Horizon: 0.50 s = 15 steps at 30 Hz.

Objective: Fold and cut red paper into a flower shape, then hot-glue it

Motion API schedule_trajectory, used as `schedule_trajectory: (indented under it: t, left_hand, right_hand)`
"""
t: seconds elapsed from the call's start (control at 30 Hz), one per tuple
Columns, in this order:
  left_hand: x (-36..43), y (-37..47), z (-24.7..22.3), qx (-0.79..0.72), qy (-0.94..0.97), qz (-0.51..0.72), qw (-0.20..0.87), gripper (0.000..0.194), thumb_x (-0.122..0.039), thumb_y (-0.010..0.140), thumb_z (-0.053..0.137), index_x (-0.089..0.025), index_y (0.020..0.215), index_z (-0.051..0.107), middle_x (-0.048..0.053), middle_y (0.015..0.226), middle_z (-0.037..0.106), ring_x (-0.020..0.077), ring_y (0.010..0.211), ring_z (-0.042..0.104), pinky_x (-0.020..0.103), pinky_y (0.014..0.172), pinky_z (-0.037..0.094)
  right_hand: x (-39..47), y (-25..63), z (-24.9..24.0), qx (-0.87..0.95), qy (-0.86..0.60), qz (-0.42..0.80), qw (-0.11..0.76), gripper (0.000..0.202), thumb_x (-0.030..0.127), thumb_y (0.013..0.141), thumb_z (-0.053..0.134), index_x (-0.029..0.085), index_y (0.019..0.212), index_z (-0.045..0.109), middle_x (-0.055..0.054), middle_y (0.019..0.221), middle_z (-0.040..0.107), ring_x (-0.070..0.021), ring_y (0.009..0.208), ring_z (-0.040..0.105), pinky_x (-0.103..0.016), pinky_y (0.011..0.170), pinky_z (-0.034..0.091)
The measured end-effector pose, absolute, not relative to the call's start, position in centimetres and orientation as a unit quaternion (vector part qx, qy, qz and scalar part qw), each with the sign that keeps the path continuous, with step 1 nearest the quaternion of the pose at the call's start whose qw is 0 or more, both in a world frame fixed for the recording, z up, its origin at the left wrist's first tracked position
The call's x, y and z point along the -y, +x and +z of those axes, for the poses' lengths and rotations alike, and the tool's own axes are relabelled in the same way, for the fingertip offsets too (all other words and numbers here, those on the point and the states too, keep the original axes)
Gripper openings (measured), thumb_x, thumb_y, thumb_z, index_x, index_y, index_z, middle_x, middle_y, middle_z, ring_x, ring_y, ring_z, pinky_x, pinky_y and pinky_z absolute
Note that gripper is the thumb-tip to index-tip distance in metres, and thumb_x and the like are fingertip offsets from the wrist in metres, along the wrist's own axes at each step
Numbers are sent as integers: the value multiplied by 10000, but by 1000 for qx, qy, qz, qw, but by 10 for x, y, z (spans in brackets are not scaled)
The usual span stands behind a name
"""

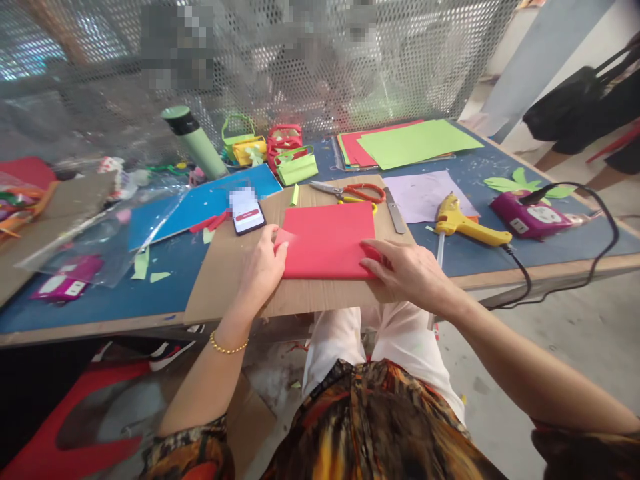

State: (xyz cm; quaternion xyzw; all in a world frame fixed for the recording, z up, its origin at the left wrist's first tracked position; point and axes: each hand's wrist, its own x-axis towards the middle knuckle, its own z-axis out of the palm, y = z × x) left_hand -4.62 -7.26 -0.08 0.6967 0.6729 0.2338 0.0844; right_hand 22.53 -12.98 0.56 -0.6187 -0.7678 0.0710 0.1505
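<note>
A red sheet, apparently folded along its near edge, lies on a brown cardboard piece. My left hand grips its left edge, thumb and fingers closed there. At the right edge, my right hand pinches the sheet between thumb and fingers. Just beyond the sheet are scissors with orange handles, partly over another yellow-handled tool. To their right rests a flat metal ruler-like strip. A phone lies close to my left hand.
A yellow glue gun with a black cord lies right, near a purple power socket. Small paper bags, a green bottle and green sheets stand or lie at the back. A person's legs show far right.
</note>
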Motion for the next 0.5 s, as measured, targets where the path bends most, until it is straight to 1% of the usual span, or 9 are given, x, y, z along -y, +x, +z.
schedule_trajectory:
  t: [0.13, 0.3, 0.4, 0.5]
  left_hand:
    - [74, -44, 1, -676, 697, 229, 73, 424, -257, 975, 557, -174, 1386, 622, 122, 996, 767, 319, 963, 731, 406, 857, 537]
    - [74, -45, -3, -664, 706, 240, 52, 387, -250, 972, 567, -176, 1345, 642, 115, 993, 766, 316, 943, 737, 406, 855, 559]
    - [73, -46, -7, -666, 698, 258, 53, 419, -252, 956, 600, -184, 1368, 629, 117, 1032, 763, 332, 997, 742, 420, 899, 571]
    - [73, -45, -8, -666, 695, 267, 50, 456, -254, 950, 608, -172, 1398, 610, 146, 1102, 761, 360, 1050, 736, 454, 937, 577]
  right_hand:
    - [130, 223, 7, 771, -621, 71, 119, 316, 376, 1051, 542, 266, 1266, 744, -66, 1169, 828, -237, 890, 771, -300, 641, 396]
    - [130, 222, 10, 776, -619, 72, 98, 304, 383, 1049, 555, 262, 1254, 745, -76, 1132, 824, -232, 888, 758, -299, 639, 370]
    - [130, 221, 12, 773, -624, 74, 87, 289, 384, 1050, 562, 256, 1226, 752, -78, 1107, 823, -232, 886, 756, -300, 638, 364]
    - [130, 220, 12, 772, -624, 79, 85, 287, 381, 1047, 572, 249, 1229, 750, -81, 1112, 825, -242, 906, 763, -306, 654, 377]
